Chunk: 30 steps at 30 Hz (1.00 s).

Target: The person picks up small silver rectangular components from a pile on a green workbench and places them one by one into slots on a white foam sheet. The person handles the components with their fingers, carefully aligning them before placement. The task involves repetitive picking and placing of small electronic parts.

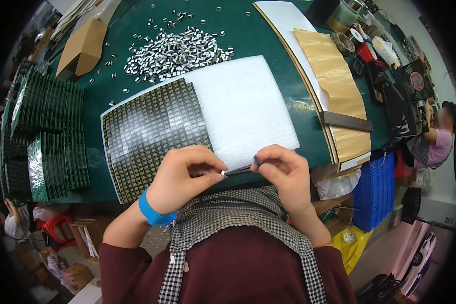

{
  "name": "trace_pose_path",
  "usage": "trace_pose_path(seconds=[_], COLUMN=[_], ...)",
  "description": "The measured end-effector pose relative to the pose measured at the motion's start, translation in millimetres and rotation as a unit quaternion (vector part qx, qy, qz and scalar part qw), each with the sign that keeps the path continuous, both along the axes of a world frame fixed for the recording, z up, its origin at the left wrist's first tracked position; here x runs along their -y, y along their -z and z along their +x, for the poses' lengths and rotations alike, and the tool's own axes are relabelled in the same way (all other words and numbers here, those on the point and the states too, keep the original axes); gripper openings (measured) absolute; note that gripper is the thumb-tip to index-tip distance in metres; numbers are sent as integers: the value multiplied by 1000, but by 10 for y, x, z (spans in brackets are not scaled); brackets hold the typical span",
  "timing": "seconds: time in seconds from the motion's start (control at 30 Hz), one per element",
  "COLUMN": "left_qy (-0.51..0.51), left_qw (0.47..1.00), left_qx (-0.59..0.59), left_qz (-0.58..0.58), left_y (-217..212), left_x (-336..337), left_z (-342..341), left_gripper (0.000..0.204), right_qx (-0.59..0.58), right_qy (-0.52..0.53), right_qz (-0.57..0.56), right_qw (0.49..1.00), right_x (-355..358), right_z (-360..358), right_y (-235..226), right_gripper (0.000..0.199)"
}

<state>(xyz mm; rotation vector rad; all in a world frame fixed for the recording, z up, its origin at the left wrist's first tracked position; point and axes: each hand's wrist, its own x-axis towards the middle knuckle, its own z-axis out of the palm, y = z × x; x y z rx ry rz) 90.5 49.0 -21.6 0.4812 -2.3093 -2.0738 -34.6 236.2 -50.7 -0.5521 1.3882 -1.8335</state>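
Observation:
My left hand (pixel 187 175), with a blue band on its wrist, is closed in a pinch on a small silver-white piece (pixel 223 173). My right hand (pixel 286 169) pinches a small dark piece (pixel 258 161), too small to name exactly. Both hands are over the near edge of a white foam sheet (pixel 245 106), a short gap apart. On the foam's left half lies a dark sheet (pixel 157 134) patterned with rows of small gold-marked squares. Beyond the foam is a loose pile of small silver metal parts (pixel 180 53).
Stacked green circuit boards (pixel 50 126) stand at the left, near a folded brown cardboard piece (pixel 83 45). To the right lie brown paper (pixel 334 81) and a dark bar (pixel 345 121). A blue crate (pixel 374 192) stands below the table's right side. Another person (pixel 435 134) sits at far right.

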Motion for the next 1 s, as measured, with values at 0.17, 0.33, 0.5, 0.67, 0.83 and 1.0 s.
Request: trace_pose_path(seconds=[0.17,0.33,0.5,0.67,0.83,1.0], left_qy=[-36,-43,-44,-41,-37,-58], left_qw=[914,898,897,900,914,978], left_qx=[13,2,4,0,10,33], left_qz=[404,439,440,433,404,197], left_y=[262,316,307,303,303,89], left_x=[-39,-99,-112,-119,-98,-171], left_z=[29,12,-2,-6,13,-10], left_gripper=[19,17,13,13,12,21], right_qx=[-380,-437,-443,-437,-460,-572], right_qy=[28,30,31,31,29,38], right_qz=[33,18,12,16,21,39], right_qw=[924,899,896,899,887,819], right_x=[69,94,123,127,124,136], right_z=[114,102,106,127,130,133], right_y=[-51,-59,-58,-51,-36,-42], right_gripper=[20,22,22,23,22,21])
